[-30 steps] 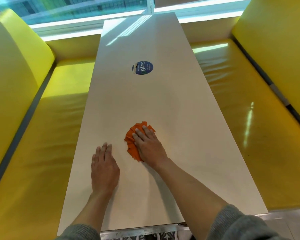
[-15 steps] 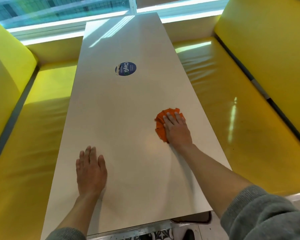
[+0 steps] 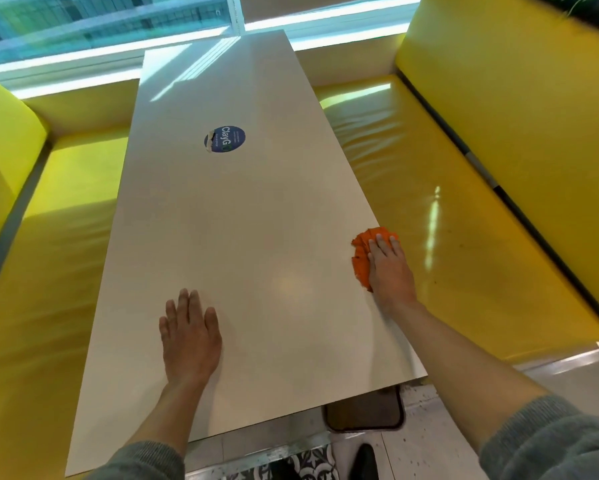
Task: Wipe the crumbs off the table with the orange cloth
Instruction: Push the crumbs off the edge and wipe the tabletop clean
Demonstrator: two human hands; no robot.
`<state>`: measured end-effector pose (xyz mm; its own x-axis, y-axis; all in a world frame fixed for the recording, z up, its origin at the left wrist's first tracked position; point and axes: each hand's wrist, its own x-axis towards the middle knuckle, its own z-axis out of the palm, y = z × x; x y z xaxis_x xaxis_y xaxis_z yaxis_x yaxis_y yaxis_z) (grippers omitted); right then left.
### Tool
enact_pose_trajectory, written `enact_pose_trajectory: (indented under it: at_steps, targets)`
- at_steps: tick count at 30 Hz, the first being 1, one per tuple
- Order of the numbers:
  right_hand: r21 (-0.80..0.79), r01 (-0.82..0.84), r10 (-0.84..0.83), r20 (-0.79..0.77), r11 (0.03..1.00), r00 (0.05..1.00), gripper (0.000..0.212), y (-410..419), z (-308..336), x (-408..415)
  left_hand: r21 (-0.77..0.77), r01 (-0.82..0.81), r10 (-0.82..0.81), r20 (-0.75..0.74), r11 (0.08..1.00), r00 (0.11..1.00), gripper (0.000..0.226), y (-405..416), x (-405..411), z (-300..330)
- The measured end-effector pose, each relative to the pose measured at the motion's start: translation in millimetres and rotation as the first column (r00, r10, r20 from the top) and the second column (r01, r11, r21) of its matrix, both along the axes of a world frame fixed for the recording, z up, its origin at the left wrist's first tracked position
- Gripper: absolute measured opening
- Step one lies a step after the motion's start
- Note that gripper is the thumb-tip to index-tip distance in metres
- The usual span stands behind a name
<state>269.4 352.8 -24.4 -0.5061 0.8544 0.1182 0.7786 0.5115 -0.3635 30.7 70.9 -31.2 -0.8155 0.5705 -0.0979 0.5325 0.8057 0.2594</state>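
My right hand lies flat on the crumpled orange cloth, fingers straight and pressing it down rather than curling round it. The cloth sits at the right edge of the long pale rectangular table, in the near half, and its far tip seems to reach the edge itself; much of it is hidden under my palm, so I cannot tell its full shape. My left hand rests palm down on the bare tabletop toward the near left corner, fingers straight and loosely spread, holding nothing. Any crumbs are too small for me to make out on the pale surface. A round dark blue sticker with white lettering lies along the middle of the table toward the far end, its left rim torn. Glossy yellow padded benches flank both long edges. Grey sleeves cover my forearms, cut off by the bottom of the view.
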Motion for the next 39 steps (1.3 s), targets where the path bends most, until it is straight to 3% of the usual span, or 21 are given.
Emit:
enact_pose_trajectory:
  at_steps: [3,7,11,17,21,25,34,39]
  targets:
    - [-0.113,0.127,-0.132,-0.034,0.985,0.991,0.040,2,2,33,-0.010,0.023,-0.023,0.013,1.000,1.000,0.058,-2,9,2]
    - [-0.088,0.128,-0.134,-0.067,0.988,0.989,0.040,-14,16,54,-0.022,0.027,-0.026,0.030,0.999,0.999,0.056,3,20,9]
    - [0.010,-0.032,0.033,-0.099,0.999,0.995,0.047,-53,30,49,-0.057,0.053,-0.052,0.026,0.997,0.998,0.054,9,33,15]
    - [-0.126,-0.343,0.349,0.022,0.931,0.937,0.093,-128,15,32,-0.063,0.079,-0.077,0.036,0.995,0.996,0.055,19,53,17]
    - [-0.088,-0.382,0.389,0.071,0.920,0.919,0.081,-151,-5,37,-0.063,0.094,-0.092,0.028,0.994,0.995,0.056,23,63,14]
    - [-0.016,-0.376,0.376,0.091,0.927,0.922,0.068,-148,-11,50,-0.054,0.096,-0.095,0.025,0.994,0.995,0.056,25,71,8]
    - [0.029,-0.242,0.235,0.164,0.970,0.958,0.060,-94,3,97,-0.053,0.105,-0.103,0.042,0.993,0.994,0.057,32,85,7]
    - [-0.154,0.007,0.002,0.060,0.988,0.998,0.062,-72,9,119,-0.066,0.129,-0.125,0.067,0.989,0.990,0.057,30,90,13]
